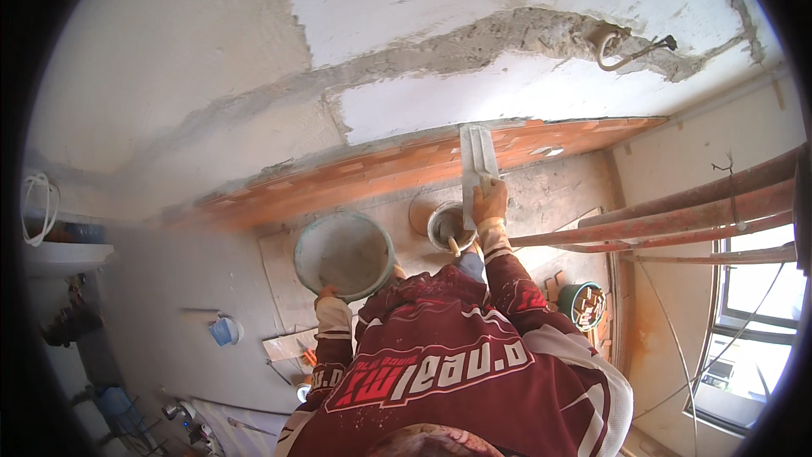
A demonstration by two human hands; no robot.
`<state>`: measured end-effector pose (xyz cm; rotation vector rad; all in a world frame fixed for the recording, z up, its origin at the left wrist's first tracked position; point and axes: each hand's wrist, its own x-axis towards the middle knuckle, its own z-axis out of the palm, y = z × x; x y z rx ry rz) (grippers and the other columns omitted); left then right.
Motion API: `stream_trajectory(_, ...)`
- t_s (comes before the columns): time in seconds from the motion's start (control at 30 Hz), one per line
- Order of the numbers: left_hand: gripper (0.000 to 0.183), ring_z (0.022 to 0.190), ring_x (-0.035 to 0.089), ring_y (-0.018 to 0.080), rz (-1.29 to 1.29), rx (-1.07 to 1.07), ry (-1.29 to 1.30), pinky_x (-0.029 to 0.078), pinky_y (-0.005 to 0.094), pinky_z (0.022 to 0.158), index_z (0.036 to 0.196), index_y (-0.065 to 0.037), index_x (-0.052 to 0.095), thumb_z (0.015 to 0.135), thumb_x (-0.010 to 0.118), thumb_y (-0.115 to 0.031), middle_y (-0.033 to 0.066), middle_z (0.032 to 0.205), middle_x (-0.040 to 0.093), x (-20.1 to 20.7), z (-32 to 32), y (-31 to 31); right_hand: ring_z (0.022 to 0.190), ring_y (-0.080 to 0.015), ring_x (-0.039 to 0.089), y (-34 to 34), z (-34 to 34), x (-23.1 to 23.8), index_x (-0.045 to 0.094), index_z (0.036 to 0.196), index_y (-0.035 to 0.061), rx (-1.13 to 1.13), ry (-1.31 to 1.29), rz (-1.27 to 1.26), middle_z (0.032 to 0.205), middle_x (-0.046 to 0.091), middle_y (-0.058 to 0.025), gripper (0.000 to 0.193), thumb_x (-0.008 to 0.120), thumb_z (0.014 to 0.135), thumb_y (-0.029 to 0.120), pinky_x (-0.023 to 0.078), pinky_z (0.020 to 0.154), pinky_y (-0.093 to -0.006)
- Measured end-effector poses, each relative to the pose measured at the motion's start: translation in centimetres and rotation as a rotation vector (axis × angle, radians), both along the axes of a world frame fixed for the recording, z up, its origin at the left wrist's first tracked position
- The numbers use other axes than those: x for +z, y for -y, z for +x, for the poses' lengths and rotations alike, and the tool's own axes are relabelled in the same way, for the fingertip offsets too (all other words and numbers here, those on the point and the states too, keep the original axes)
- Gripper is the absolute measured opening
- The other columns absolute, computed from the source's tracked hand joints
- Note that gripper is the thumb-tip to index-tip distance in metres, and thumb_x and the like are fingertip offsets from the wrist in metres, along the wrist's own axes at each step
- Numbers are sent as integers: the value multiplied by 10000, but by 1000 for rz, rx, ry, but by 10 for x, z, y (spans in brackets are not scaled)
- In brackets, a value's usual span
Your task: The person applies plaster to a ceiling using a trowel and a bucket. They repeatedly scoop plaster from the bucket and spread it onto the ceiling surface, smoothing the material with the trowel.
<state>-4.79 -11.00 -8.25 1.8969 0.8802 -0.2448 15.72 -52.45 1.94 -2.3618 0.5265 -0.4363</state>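
My right hand (490,205) is closed round the handle of a long flat plastering trowel (475,152), whose blade lies near the orange brick strip low on the wall. My left hand (328,293) grips the near edge of a wide round tub (298,241) with a green rim and pale grey contents. Between my arms, just below the trowel, stands a bucket (431,231) with grey matter in it. A smaller tool with a light wooden handle (455,247) leans in that bucket.
Ahead, the wall (414,8) has rough grey patches and a cable loop (606,51). Red metal bars (702,207) cross at the right, before a window (753,330). A green bucket of brick pieces (568,308) stands right; a small blue bucket (222,332) is left.
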Motion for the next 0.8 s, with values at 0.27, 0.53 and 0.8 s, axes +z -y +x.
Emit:
stream_trajectory(0.27,226,573,568,258,-268,688,-423,453,397,576,685,-18,603,620,662,-227,108,661,613,-7,-8,-46,1022,-431,476,-64,-13,1,414,1140,-31,56,-38,-8,1093,474,-279,487,652,774,186,404,879,-447)
stream_trajectory(0.53,195,526,516,242,-297,833,-361,417,399,537,652,-37,572,638,652,-215,91,619,568,15,-24,-43,1056,-437,441,-142,-28,-5,361,1175,-77,202,-110,93,1125,438,-307,543,647,768,141,364,932,-437)
stream_trajectory(0.8,173,490,481,222,-475,943,-150,396,388,505,626,-63,553,649,653,-202,71,577,524,22,-29,-21,1063,-428,443,-198,-39,-10,367,1201,-57,465,-92,105,1122,455,-294,541,630,778,153,359,941,-445)
